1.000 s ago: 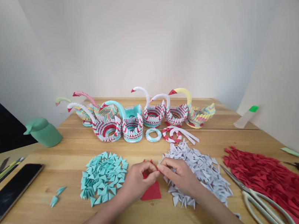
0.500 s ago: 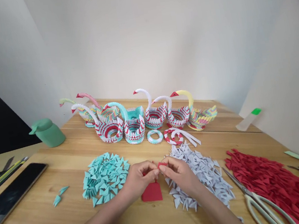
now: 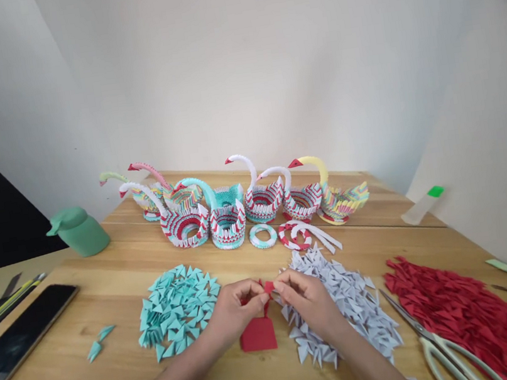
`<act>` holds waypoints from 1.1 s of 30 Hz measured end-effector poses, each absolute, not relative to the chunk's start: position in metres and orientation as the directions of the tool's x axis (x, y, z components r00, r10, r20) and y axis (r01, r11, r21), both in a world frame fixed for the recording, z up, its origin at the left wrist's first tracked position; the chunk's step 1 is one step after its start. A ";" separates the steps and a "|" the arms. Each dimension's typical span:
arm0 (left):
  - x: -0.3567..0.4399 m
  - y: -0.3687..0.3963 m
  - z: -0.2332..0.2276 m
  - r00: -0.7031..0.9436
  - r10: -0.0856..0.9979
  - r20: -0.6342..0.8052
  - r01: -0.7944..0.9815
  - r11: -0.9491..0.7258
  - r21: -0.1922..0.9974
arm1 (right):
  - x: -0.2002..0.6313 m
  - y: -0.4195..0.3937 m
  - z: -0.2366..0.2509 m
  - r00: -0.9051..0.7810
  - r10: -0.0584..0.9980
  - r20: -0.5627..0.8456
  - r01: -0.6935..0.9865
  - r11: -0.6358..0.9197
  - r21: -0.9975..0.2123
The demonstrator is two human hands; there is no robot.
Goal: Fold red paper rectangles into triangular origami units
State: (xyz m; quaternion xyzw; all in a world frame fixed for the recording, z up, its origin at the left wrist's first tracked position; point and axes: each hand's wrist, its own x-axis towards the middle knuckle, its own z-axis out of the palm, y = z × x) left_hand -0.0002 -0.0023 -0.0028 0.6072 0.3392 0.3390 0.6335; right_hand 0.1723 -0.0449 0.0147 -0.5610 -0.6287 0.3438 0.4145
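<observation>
Between my two hands is a small piece of red paper (image 3: 268, 287), pinched at its edges. My left hand (image 3: 239, 309) grips it from the left with thumb and forefinger. My right hand (image 3: 305, 296) pinches its right side. Just below them a stack of red paper (image 3: 257, 335) lies on the table, and a few more red bits show behind my left fingers, partly hidden. A heap of teal folded triangles (image 3: 180, 309) is left of my hands. Pale lilac folded triangles (image 3: 346, 303) spread under and beyond my right hand.
Several paper swans (image 3: 228, 219) stand at the back, with paper rings (image 3: 263, 236) before them. Red triangles (image 3: 466, 310) and scissors (image 3: 425, 336) lie right, near a glue bottle (image 3: 422, 206). A phone (image 3: 23, 339) and green container (image 3: 79, 232) are left.
The red piece between my fingers has turned and shows more of its face. My hands stay close together, and the whole view has shifted slightly.
</observation>
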 end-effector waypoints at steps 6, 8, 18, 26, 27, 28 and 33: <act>0.000 -0.001 -0.003 0.564 0.826 0.000 -0.075 0.051 0.996 | 0.168 -0.046 0.014 -0.016 0.991 0.131 0.430 0.125 -0.894; -0.001 -0.002 -0.004 0.550 0.835 0.007 -0.060 0.031 0.998 | 0.167 -0.045 0.014 -0.034 0.993 0.112 0.395 0.116 -0.912; -0.001 -0.007 -0.001 0.554 0.831 0.053 0.048 -0.095 0.994 | 0.161 -0.048 0.018 -0.071 0.987 0.141 0.441 0.158 -0.884; -0.002 -0.005 0.003 0.555 0.830 0.044 0.060 -0.094 0.994 | 0.161 -0.047 0.012 -0.056 0.989 0.140 0.438 0.151 -0.886; -0.002 -0.005 0.002 0.545 0.837 0.054 0.084 -0.119 0.989 | 0.161 -0.048 0.011 -0.072 0.984 0.164 0.472 0.178 -0.864; -0.002 -0.006 0.002 0.539 0.840 0.064 0.101 -0.140 0.985 | 0.162 -0.048 0.010 -0.088 0.978 0.189 0.504 0.207 -0.838; -0.002 -0.007 -0.001 0.577 0.814 0.065 0.102 -0.151 0.983 | 0.162 -0.050 0.007 -0.102 0.962 0.253 0.571 0.265 -0.777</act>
